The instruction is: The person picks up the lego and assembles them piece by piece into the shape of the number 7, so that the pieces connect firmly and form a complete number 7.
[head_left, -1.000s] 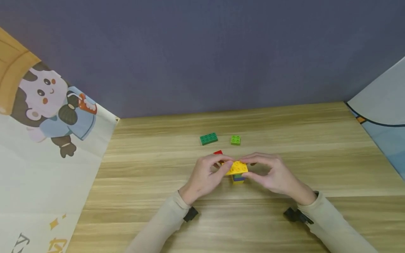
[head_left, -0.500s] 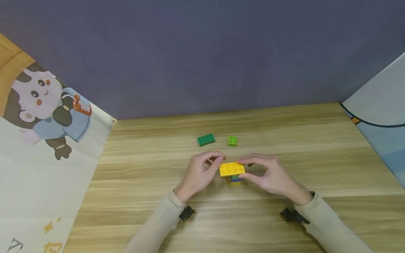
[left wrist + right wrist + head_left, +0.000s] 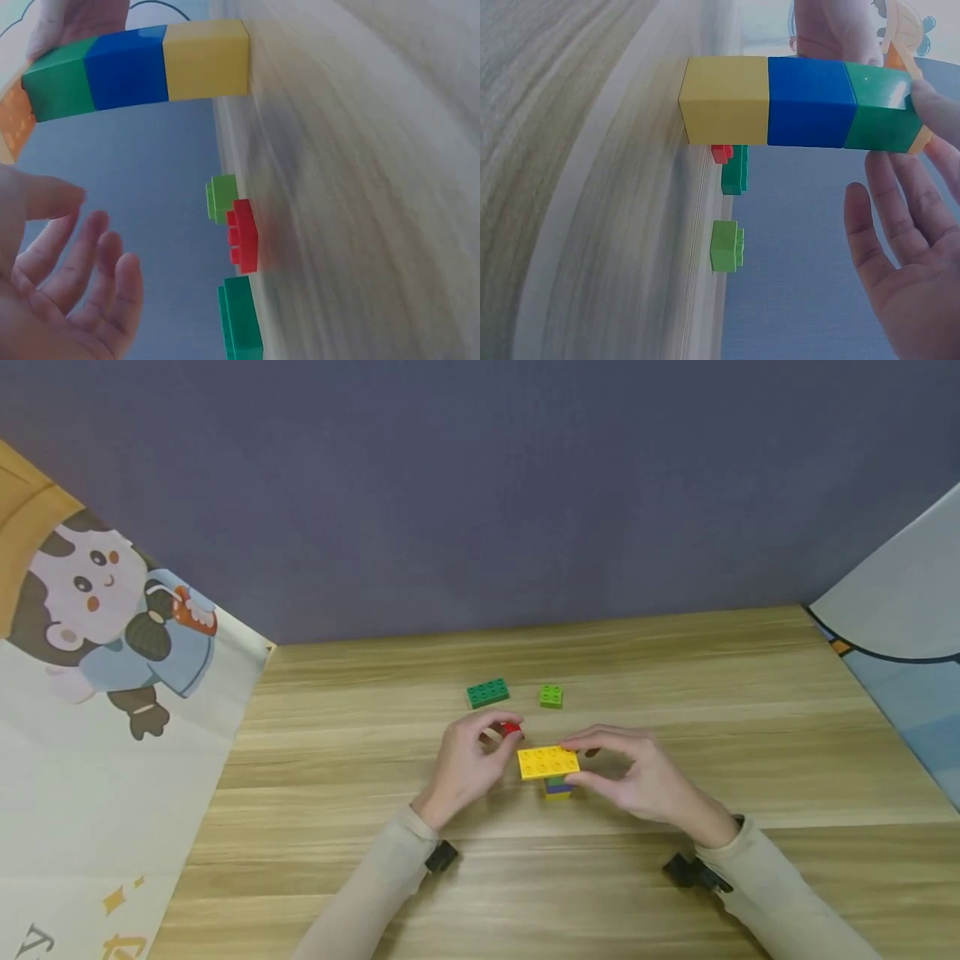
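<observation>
A tower of building bricks point(image 3: 810, 101) stands upright on the table, with yellow at the bottom, then blue, then green. Across its top lies a thin yellow building brick point(image 3: 547, 763) with two rows of studs, reaching out to the left. My right hand point(image 3: 645, 777) pinches this top brick by its right end, thumb on the near side and fingers on the far side. Just left of it hovers my left hand point(image 3: 468, 764), holding nothing, its fingers loosely bent as the left wrist view shows. A red brick point(image 3: 243, 236) lies on the table beyond the left hand's fingertips.
Farther back on the wooden table point(image 3: 360, 727) lie a dark green brick point(image 3: 487, 692) and a small light green brick point(image 3: 551, 696). A dark blue-grey panel point(image 3: 480, 502) rises behind the table, and a printed panel point(image 3: 150, 793) borders its left side.
My left hand has let go of the top yellow brick and drawn back to the left. My right hand keeps its grip on the brick's right end. The head view has shifted slightly.
</observation>
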`<act>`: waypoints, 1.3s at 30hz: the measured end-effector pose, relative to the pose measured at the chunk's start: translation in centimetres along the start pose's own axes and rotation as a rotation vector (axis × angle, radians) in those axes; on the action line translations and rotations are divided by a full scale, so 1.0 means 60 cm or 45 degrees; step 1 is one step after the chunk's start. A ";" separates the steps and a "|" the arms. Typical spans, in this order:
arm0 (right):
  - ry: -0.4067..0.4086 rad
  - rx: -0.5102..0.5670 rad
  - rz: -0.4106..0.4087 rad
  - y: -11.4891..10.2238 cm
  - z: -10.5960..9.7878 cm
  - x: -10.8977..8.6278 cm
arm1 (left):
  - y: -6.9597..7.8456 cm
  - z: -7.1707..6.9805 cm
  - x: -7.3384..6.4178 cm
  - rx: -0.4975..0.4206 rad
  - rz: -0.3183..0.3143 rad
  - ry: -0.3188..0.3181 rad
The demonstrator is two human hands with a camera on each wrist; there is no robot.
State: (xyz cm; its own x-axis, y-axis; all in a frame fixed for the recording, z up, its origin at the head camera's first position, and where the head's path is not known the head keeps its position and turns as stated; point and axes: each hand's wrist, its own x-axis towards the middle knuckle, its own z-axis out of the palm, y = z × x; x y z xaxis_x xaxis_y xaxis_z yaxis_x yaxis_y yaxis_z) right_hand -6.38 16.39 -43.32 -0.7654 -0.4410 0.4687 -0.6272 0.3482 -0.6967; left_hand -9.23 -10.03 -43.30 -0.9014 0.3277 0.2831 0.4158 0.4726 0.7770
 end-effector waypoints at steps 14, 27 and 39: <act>0.028 0.042 -0.056 0.005 0.003 0.000 | -0.023 0.009 0.017 0.082 -0.137 -0.097; 0.034 0.064 -0.054 0.008 0.003 0.001 | -0.040 0.016 0.034 0.274 -0.262 -0.205; 0.028 0.084 -0.057 0.020 0.000 0.006 | -0.055 0.028 0.058 0.431 -0.307 -0.313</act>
State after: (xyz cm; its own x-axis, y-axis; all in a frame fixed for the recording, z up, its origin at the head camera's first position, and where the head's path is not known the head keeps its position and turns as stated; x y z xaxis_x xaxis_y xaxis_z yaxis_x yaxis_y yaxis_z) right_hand -7.43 16.65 -43.96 -0.7402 -0.4367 0.5113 -0.6506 0.2730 -0.7086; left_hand -13.51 -9.07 -45.82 -0.9386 0.3404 -0.0555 0.2513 0.7852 0.5660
